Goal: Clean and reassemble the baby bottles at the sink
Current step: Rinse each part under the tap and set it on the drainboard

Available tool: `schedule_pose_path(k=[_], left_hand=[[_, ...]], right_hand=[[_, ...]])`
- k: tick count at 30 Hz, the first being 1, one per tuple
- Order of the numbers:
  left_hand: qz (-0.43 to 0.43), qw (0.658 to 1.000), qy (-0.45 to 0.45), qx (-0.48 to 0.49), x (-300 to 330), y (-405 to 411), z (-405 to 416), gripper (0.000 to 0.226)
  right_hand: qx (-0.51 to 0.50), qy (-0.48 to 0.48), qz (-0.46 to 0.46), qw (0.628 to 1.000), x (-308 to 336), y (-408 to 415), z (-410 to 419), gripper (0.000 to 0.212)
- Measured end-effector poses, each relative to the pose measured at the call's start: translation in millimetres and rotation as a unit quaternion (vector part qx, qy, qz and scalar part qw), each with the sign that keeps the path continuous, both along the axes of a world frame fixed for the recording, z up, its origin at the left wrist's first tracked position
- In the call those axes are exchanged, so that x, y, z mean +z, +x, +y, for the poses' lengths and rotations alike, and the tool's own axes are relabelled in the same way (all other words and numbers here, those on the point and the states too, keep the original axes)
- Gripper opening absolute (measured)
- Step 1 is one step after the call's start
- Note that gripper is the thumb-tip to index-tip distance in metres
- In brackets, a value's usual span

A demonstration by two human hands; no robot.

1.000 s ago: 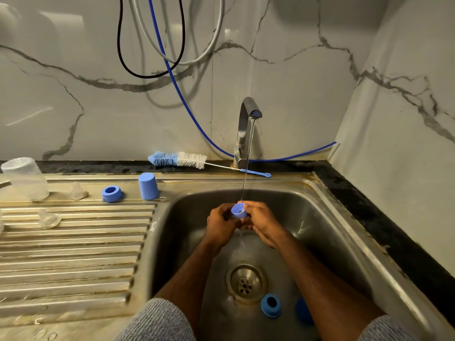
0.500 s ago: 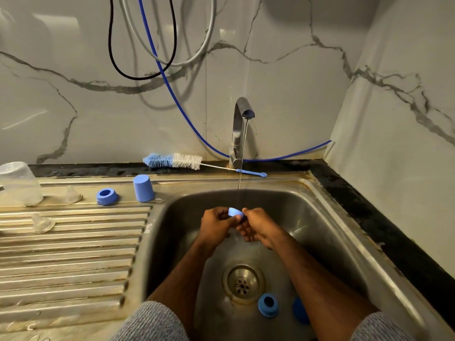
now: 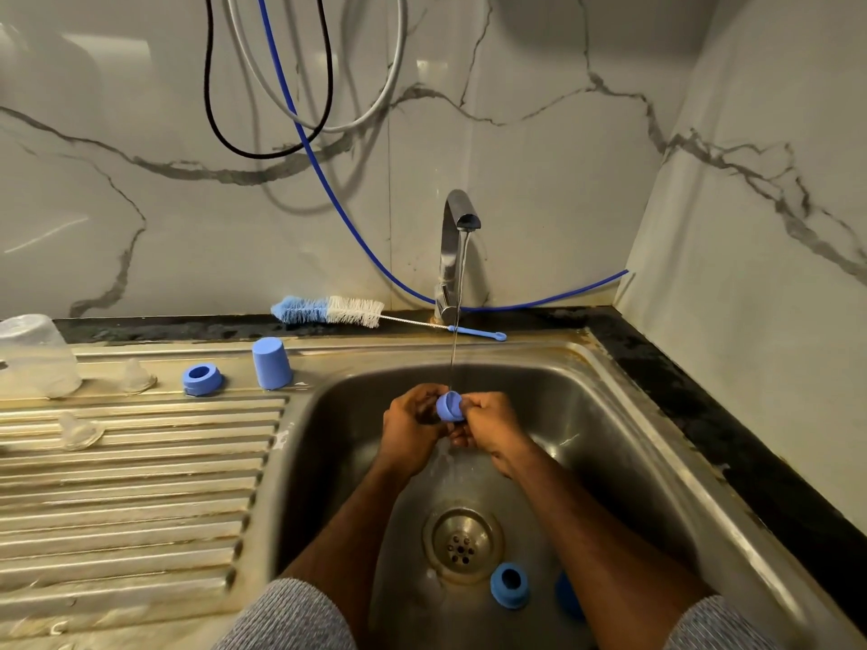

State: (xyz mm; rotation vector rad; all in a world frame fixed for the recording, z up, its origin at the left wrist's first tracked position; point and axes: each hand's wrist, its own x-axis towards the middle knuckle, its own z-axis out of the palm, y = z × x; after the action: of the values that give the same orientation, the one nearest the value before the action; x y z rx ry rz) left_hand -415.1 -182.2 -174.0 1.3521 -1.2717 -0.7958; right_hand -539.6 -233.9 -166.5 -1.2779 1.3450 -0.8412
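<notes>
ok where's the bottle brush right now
In the head view the bottle brush lies on the dark counter ledge behind the sink, against the marble wall, bristles to the left and its blue handle tip reaching past the base of the tap.

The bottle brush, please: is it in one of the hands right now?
No, the bottle brush lies on the ledge behind the sink, while both hands hold a blue cap.
</notes>
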Motion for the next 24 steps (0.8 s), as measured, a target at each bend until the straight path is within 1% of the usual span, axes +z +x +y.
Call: schedule_pose_path(k=[3, 8, 10, 12, 14, 15, 17, 19, 21, 22, 24], left_hand=[[0.001, 1.000, -0.006, 0.006, 1, 0, 0, 0.045], [-0.040, 0.999, 0.000, 0.020, -1, 3, -1, 0.045], [-0.061, 0.998, 0.012, 0.026, -1, 6, 1, 0.046], [-0.100, 0.994, 0.022, 0.027, 0, 10, 6, 0.043], [-0.157, 0.987, 0.029, 0.032, 6, 13, 13, 0.041], [-0.174, 0.983, 0.033, 0.042, 9, 14, 15, 0.043], [-0.161, 0.983, 0.037, 0.075, 21, 20, 25, 0.046], [-0.162, 0.982, 0.018, 0.099, 35, 32, 38, 0.031], [-0.192, 0.975, -0.009, 0.108, 47, 50, 54, 0.015], [-0.199, 0.974, -0.015, 0.109, 54, 60, 63, 0.012], [-0.205, 0.973, -0.021, 0.107, 65, 82, 82, 0.009]], right_hand=[[-0.020, -0.019, -0.042, 0.999, 2, -2, -3, 0.022], [-0.029, 0.007, -0.103, 0.994, 4, -6, -7, 0.016], [-0.012, 0.014, -0.109, 0.994, 2, -7, -9, 0.010], [0.029, 0.024, -0.105, 0.994, 0, -8, -10, 0.004], [0.064, 0.029, -0.070, 0.995, -2, -7, -10, 0.010], [0.077, 0.018, -0.036, 0.996, -3, -7, -10, 0.014], [0.112, -0.048, 0.067, 0.990, -4, -3, -6, 0.028], [0.123, -0.138, 0.158, 0.970, 3, 8, 2, 0.039], [0.105, -0.211, 0.203, 0.950, 12, 18, 12, 0.043], [0.107, -0.233, 0.212, 0.943, 15, 21, 16, 0.044], [0.142, -0.248, 0.256, 0.923, 20, 24, 25, 0.046]])
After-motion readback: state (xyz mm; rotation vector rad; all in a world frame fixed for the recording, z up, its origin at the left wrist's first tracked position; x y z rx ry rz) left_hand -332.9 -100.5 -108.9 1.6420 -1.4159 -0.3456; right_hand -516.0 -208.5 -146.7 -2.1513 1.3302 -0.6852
